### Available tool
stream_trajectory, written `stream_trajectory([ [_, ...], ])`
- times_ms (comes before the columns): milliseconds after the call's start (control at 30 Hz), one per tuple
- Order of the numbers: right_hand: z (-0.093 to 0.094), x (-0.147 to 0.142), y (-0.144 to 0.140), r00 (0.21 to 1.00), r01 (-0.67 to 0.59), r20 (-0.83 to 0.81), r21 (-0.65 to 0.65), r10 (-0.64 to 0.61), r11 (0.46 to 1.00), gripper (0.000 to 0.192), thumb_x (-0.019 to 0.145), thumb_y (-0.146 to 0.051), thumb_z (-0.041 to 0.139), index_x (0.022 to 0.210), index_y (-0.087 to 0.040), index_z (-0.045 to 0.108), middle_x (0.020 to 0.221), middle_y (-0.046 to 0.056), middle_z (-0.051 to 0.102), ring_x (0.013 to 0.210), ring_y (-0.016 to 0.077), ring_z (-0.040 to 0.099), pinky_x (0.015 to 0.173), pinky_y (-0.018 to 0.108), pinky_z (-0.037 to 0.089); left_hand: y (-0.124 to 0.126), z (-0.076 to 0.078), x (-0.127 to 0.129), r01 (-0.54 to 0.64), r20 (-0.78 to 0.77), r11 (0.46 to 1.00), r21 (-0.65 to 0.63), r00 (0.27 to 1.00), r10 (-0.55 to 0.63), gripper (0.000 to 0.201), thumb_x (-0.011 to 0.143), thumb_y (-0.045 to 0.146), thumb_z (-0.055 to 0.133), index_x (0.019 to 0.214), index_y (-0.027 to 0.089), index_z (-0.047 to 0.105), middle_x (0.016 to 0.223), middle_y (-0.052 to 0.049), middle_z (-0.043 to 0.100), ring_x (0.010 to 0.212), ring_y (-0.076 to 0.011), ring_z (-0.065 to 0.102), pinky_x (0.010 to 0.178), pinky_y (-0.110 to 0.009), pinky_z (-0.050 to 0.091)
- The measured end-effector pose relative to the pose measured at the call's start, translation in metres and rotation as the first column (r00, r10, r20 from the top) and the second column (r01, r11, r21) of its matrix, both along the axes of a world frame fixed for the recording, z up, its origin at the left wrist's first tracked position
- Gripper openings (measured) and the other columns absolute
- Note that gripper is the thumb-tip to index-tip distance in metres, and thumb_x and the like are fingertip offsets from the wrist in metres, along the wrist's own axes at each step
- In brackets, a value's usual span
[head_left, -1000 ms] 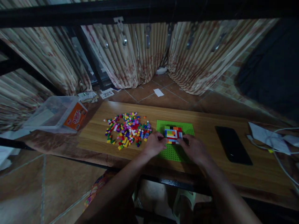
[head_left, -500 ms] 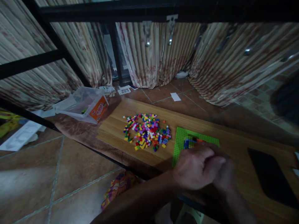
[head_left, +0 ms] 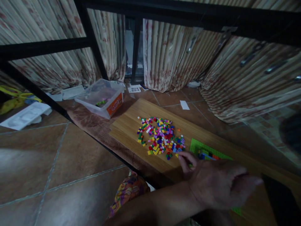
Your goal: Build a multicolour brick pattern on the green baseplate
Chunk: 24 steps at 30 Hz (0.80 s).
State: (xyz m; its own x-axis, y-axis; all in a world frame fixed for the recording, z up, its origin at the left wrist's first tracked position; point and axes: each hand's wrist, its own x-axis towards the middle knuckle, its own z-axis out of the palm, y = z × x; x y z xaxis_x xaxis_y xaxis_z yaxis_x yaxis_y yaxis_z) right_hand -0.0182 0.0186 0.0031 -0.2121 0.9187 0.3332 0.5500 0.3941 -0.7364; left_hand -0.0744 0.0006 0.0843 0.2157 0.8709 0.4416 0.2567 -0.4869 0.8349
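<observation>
My right hand (head_left: 188, 161) reaches left, partly hidden beneath my left hand. Its thumb and index fingertips meet around a small yellow toy brick (head_left: 177, 155) at the near right edge of a pile of colourful bricks (head_left: 162, 135). My left hand (head_left: 221, 182) is closed, fingers curled, over the near part of a green studded baseplate (head_left: 197, 145); whatever it holds is hidden. Blue, orange and other bricks (head_left: 207, 155) sit on the baseplate, partly covered by the left hand.
Everything lies on a long wooden board (head_left: 131, 125). A clear plastic bin (head_left: 94, 97) with an orange label stands past its left end. A dark flat object (head_left: 279, 197) lies at right. Black metal bars (head_left: 96, 59) and striped curtains (head_left: 169, 56) are behind.
My right hand has moved left from behind my left hand to the edge of the brick pile. The camera view has swung, shifting the board rightward and slightly down.
</observation>
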Motion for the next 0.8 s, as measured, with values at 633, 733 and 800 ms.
stream_trajectory([
  [633, 0.022, -0.114, 0.074, 0.864, -0.315, 0.404, -0.028, 0.299, 0.949, 0.019, 0.088, -0.022, 0.05, 0.094, -0.022, 0.069, 0.094, 0.006, 0.065, 0.087, 0.0191, 0.059, 0.081, 0.03, 0.045, 0.011, 0.0, -0.013, -0.001, 0.16, 0.999, -0.038, 0.987, 0.007, 0.035, 0.085, 0.043, 0.052, 0.059, 0.023, 0.04, 0.065, -0.003, 0.065, 0.064, -0.0155, 0.064, 0.05, -0.029, 0.046],
  [733, 0.02, -0.124, 0.078, 0.812, -0.276, 0.536, 0.005, 0.23, 0.961, 0.02, 0.086, -0.027, 0.055, 0.1, -0.021, 0.068, 0.1, 0.009, 0.063, 0.097, 0.023, 0.056, 0.086, 0.033, 0.043, 0.012, 0.003, -0.018, -0.013, 0.143, 0.999, -0.043, 0.99, 0.019, 0.037, 0.086, 0.041, 0.053, 0.058, 0.022, 0.036, 0.064, -0.003, 0.066, 0.064, -0.0142, 0.063, 0.048, -0.028, 0.045],
  [800, 0.017, -0.128, 0.08, 0.776, -0.232, 0.609, 0.036, 0.163, 0.972, 0.025, 0.083, -0.031, 0.06, 0.104, -0.02, 0.067, 0.102, 0.01, 0.063, 0.1, 0.0253, 0.054, 0.087, 0.035, 0.042, 0.012, 0.004, -0.021, -0.033, 0.139, 0.999, -0.035, 0.99, 0.037, 0.038, 0.085, 0.039, 0.055, 0.059, 0.022, 0.033, 0.065, -0.003, 0.066, 0.063, -0.0134, 0.062, 0.047, -0.028, 0.043],
])
